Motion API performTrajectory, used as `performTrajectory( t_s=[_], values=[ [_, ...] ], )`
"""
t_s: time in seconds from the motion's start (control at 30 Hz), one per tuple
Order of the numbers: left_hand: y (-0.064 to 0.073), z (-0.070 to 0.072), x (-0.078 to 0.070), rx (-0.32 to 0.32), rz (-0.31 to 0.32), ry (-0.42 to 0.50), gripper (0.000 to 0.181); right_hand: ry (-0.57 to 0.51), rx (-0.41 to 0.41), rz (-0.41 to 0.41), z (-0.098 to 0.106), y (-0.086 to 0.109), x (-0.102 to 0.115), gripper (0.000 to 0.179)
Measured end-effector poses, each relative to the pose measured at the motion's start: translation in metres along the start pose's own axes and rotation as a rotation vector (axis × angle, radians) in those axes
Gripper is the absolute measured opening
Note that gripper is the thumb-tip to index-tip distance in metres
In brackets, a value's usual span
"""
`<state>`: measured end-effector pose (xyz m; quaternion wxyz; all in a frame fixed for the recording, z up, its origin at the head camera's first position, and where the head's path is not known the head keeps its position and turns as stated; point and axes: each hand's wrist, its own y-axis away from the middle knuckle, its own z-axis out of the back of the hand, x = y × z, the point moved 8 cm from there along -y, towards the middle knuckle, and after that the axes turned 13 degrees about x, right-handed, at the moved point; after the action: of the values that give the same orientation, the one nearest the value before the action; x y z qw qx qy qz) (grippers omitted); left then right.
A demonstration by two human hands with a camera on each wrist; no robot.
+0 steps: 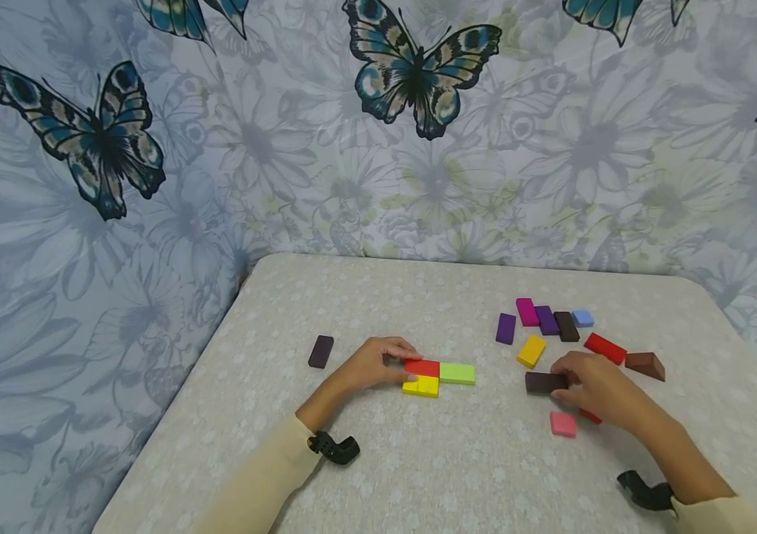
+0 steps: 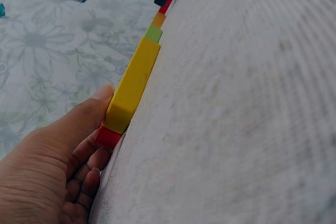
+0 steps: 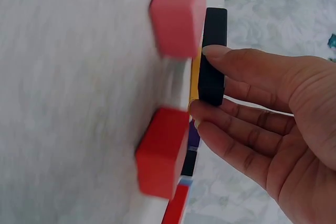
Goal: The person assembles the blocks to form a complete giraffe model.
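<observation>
On the table, a red block point(image 1: 422, 368) and a yellow block point(image 1: 421, 387) lie side by side, with a lime green block point(image 1: 457, 373) against their right end. My left hand point(image 1: 374, 362) grips the red and yellow pair at its left end. In the left wrist view, the thumb is on the yellow block point(image 2: 134, 87) and the fingers curl near the red one. My right hand point(image 1: 601, 386) pinches a dark, nearly black block point(image 3: 214, 24) between thumb and fingers. That block appears slightly raised off the table.
Near the right hand lie a pink block point(image 1: 563, 424), a partly covered red block point(image 1: 590, 416), an orange-yellow block point(image 1: 531, 351), another red block point(image 1: 605, 348) and a brown block point(image 1: 645, 365). Several purple, magenta, dark and blue blocks sit behind. One dark block point(image 1: 321, 351) lies left.
</observation>
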<state>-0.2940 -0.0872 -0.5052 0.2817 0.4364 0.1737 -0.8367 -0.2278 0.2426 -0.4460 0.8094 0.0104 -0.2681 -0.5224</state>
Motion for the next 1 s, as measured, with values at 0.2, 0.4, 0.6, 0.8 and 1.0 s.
performTrajectory(
  t_s=[0.2, 0.4, 0.6, 0.8, 1.0],
  values=[
    [-0.001, 0.000, -0.002, 0.003, -0.003, 0.016, 0.038, 0.030, 0.008, 0.011, -0.005, -0.001, 0.021, 0.033],
    [-0.001, 0.001, -0.003, -0.005, 0.018, 0.023, 0.038, 0.076, -0.008, 0.046, -0.010, -0.008, 0.042, 0.031],
    [0.000, 0.000, -0.003, -0.004, 0.015, 0.034, 0.039, 0.100, -0.036, 0.083, -0.018, -0.014, 0.059, 0.029],
    [0.000, 0.001, -0.002, -0.003, -0.004, 0.065, 0.039, 0.103, -0.042, 0.099, -0.026, -0.021, 0.075, 0.028],
    [0.000, 0.000, -0.002, -0.001, -0.008, 0.054, 0.039, 0.092, -0.039, 0.082, -0.030, -0.030, 0.086, 0.028]
  ],
)
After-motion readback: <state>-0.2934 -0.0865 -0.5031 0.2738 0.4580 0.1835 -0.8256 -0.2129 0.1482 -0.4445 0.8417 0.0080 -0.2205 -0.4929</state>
